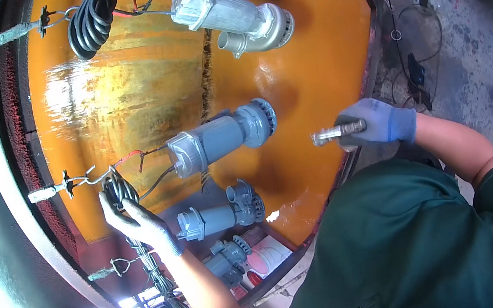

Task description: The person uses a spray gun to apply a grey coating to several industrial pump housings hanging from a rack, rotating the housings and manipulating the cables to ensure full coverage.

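Note:
My gloved left hand (135,223) is closed round a coil of black cable (119,189) below a metal hook (66,184). The cable runs to a blue-grey submersible pump (212,145), which hangs on its side at the middle. In my gloved right hand (378,121) is a metal spray gun (335,132); its nozzle end points left toward the pump, with a gap between. Farther off hangs a silver pump (233,16) with its own coil of black cable (93,16). Nearer me are a smaller blue-grey pump (218,217) and another (228,261).
Behind the pumps stands an orange, paint-coated panel (309,58). A curved metal rail (5,175) runs along the left. At lower middle, a pink-and-white bucket (267,256) stands beneath the pumps. Black hoses (397,31) lie on the concrete floor (469,45) at right.

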{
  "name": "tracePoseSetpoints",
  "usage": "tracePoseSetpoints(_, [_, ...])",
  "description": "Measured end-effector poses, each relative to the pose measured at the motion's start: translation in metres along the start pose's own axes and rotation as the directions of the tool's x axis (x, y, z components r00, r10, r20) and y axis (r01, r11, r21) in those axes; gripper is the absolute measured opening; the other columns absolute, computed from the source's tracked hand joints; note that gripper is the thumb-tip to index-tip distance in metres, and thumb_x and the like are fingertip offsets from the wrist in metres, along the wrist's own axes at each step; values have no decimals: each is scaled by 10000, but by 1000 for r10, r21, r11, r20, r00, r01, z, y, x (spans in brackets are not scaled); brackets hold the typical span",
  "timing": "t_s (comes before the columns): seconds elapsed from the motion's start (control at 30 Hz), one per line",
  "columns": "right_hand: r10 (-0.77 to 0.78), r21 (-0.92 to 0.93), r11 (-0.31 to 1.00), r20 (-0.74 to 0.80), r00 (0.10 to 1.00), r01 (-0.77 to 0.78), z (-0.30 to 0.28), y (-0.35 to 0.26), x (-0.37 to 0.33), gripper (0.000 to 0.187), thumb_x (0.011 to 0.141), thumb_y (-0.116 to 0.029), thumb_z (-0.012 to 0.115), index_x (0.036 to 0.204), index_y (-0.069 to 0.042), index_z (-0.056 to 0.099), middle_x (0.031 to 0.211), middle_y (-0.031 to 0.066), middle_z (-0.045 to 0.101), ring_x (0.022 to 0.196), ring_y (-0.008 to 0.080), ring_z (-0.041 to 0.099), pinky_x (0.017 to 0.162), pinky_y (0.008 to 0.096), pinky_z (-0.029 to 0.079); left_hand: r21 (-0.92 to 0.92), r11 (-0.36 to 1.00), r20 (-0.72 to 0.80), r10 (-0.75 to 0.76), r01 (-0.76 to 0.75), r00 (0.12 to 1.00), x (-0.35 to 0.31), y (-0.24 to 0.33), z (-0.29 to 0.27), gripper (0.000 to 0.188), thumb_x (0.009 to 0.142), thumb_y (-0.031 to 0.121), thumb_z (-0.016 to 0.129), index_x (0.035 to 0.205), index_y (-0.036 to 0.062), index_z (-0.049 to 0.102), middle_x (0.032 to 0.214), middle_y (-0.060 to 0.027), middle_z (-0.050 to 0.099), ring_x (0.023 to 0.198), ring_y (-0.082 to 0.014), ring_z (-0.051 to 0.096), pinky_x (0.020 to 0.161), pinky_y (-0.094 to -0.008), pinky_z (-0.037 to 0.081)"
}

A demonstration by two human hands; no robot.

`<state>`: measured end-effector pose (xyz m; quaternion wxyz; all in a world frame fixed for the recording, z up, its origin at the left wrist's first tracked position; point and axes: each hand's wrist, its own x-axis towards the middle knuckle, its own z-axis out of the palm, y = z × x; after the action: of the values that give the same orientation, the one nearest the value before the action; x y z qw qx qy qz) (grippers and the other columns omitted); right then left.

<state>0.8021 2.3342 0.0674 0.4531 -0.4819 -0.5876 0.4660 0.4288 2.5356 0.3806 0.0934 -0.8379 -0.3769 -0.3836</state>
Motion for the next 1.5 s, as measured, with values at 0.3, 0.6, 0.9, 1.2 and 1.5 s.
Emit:
tracePoseSetpoints(0.3, [-13, 46, 999, 15, 1000, 12, -6, -4, 12, 220, 952, -253, 763, 963, -44, 694, 847, 128, 745, 767, 229, 735, 709, 379, 549, 19, 992, -146, -124, 128, 982, -37, -22, -31, 522, 1127, 206, 550, 1559, -52, 410, 1537, -243, 512, 1382, -314, 552, 1160, -433, 465])
tracePoseSetpoints(0.6, [-153, 70, 985, -100, 983, 160, -10, 1, 20, 266, 927, -259, 816, 993, -31, 696, 828, 198, 702, 804, 389, 730, 697, 408, 548, -48, 970, -250, -243, 239, 937, -42, -55, -45, 408, 1099, 208, 618, 1413, -35, 521, 1373, -194, 602, 1205, -260, 619, 1049, -398, 523])
tracePoseSetpoints(0.9, [-124, 100, 985, -143, 982, 139, -12, -14, 15, 224, 943, -221, 799, 980, -27, 693, 817, 171, 701, 730, 316, 703, 684, 401, 536, -75, 969, -227, -244, 233, 943, -41, -57, -39, 391, 1070, 195, 660, 1355, -36, 527, 1268, -182, 634, 1110, -236, 648, 921, -354, 567])
tracePoseSetpoints(1.2, [-199, 62, 977, -95, 975, 205, 5, -46, 8, 206, 928, -174, 789, 1045, -26, 706, 855, 164, 726, 767, 293, 732, 714, 388, 553, -15, 946, -209, -321, 325, 924, -42, -51, -42, 347, 1094, 208, 621, 1339, -27, 555, 1271, -154, 612, 1138, -207, 591, 1022, -367, 495])
tracePoseSetpoints(1.5, [-208, 151, 965, -73, 976, 216, 6, -77, 3, 234, 908, -160, 816, 1085, -44, 718, 890, 156, 726, 804, 333, 734, 737, 403, 569, 74, 955, -257, -260, 287, 931, -46, -55, -41, 361, 1082, 197, 646, 1348, -33, 561, 1283, -163, 631, 1167, -212, 604, 1033, -365, 502])
